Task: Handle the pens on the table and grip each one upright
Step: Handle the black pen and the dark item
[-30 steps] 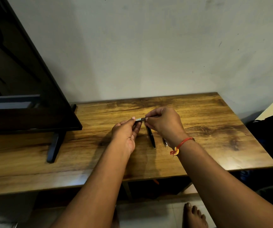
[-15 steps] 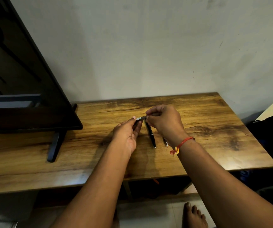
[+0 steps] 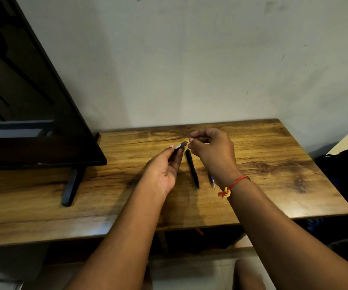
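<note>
Left hand gripping pen, right hand fingers pinching its tip, both forearms outstretched

Table: brown wood grain, smooth, faint sheen
Wall: pale paint, matt, scuffed
Television: glossy black screen, reflective
Television foot: black, matt
Black pen: smooth, slight gloss, bright tip
Held pen: dark barrel, silvery band
Wrist band: red and yellow thread
Floor: pale tile, smooth
</note>
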